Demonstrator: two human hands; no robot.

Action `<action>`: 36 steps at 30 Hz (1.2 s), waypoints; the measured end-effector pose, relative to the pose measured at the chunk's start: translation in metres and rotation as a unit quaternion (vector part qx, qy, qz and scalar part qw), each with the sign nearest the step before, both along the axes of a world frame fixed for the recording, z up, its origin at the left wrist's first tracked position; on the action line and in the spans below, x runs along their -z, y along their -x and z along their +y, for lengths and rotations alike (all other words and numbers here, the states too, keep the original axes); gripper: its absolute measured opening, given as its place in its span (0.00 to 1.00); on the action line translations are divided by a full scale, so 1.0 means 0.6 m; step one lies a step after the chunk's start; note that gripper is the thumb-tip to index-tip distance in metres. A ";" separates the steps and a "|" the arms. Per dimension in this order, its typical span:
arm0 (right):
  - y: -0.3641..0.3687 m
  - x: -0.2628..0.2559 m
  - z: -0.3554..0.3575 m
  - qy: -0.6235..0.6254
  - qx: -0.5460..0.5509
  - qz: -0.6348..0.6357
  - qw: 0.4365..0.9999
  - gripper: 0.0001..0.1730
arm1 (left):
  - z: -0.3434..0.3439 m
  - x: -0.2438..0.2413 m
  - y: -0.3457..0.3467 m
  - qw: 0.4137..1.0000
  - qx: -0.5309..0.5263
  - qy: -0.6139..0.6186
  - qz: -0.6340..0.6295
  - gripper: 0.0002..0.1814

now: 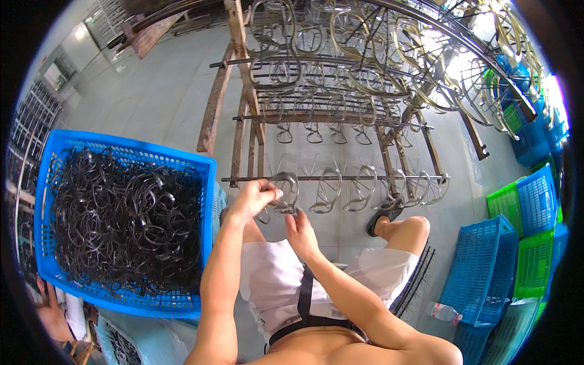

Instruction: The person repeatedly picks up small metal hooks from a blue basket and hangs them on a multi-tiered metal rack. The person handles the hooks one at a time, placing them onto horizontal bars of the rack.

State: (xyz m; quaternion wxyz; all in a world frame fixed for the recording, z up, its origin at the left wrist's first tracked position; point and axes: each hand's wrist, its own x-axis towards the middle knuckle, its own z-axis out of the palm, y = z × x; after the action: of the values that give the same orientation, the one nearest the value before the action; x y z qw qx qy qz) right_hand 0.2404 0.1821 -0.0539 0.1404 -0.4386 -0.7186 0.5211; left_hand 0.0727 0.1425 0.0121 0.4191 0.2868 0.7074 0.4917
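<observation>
My left hand (256,199) pinches a clear spectacle frame between thumb and fingers, at the left end of a dark rod with thin wire prongs. A rim (263,217) shows below that hand; whether it belongs to the same frame I cannot tell. My right hand (302,235) is just under the lower edge of the clear spectacle frame (292,194), fingers slightly apart; contact is unclear. More clear spectacle frames (326,190) hang in a row along the horizontal rod (349,178) to the right.
Left of me, a blue plastic crate (130,306) is heaped with dark, glossy curved frames (123,219). A wooden rack (238,36) ahead bears rods of hanging frames. Blue crates (474,264), green crates (534,264) and a plastic bottle (446,313) are on the right. Another person's arm (54,315) shows lower left.
</observation>
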 end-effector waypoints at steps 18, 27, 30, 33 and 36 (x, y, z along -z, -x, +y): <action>-0.103 -0.140 0.028 -0.409 -0.120 0.136 0.894 0.40 | -0.088 -0.056 -0.190 0.975 -0.050 -0.129 0.175 0.17; -0.180 -0.116 0.135 -0.097 -0.278 0.127 0.947 0.04 | -0.171 -0.083 -0.052 0.875 -0.076 -0.053 0.475 0.16; -0.249 -0.128 0.235 -0.123 -0.066 0.290 0.947 0.12 | -0.235 -0.073 0.018 0.664 0.002 0.241 0.708 0.19; -0.298 -0.164 0.323 -0.078 0.294 0.291 0.907 0.12 | -0.264 -0.043 0.044 0.594 0.131 0.261 0.750 0.18; -0.345 -0.151 0.419 -0.071 0.374 0.445 0.811 0.10 | -0.288 -0.017 0.061 0.531 0.237 0.457 0.673 0.11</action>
State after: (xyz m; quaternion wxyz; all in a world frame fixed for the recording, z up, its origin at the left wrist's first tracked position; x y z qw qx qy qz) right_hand 0.4474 0.4337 0.0367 0.6597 -0.3830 -0.3930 0.5136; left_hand 0.0360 -0.0303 0.0221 -0.0057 0.4592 0.8144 -0.3547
